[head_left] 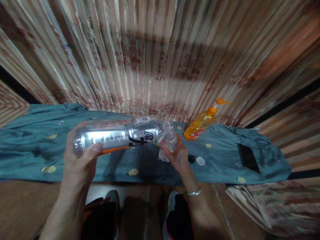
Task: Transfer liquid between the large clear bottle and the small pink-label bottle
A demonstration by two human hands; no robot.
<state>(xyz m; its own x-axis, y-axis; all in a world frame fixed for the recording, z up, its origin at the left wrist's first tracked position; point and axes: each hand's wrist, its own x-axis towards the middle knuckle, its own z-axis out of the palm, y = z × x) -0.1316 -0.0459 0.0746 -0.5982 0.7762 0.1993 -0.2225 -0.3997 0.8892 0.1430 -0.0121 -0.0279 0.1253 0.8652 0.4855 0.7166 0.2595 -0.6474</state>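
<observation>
My left hand (80,156) is wrapped around the base of a large clear plastic bottle (115,135) with a silver label, black characters and an orange strip. The bottle lies nearly level above the cloth, its neck toward the right. My right hand (179,155) has its fingers closed on a small clear plastic container (171,135) at the bottle's mouth; whether the two touch is hard to make out. A crumpled pale pink piece (163,156) shows below that container. Close to my right wrist are a black cap (191,158) and a white round disc (200,161).
A pump bottle (200,126) of orange liquid stands on the teal cloth (150,168), right of centre. A black phone (248,158) lies at the right end. Behind the covered surface hangs a pleated patterned curtain (140,60). My shoes are on the tiled floor below.
</observation>
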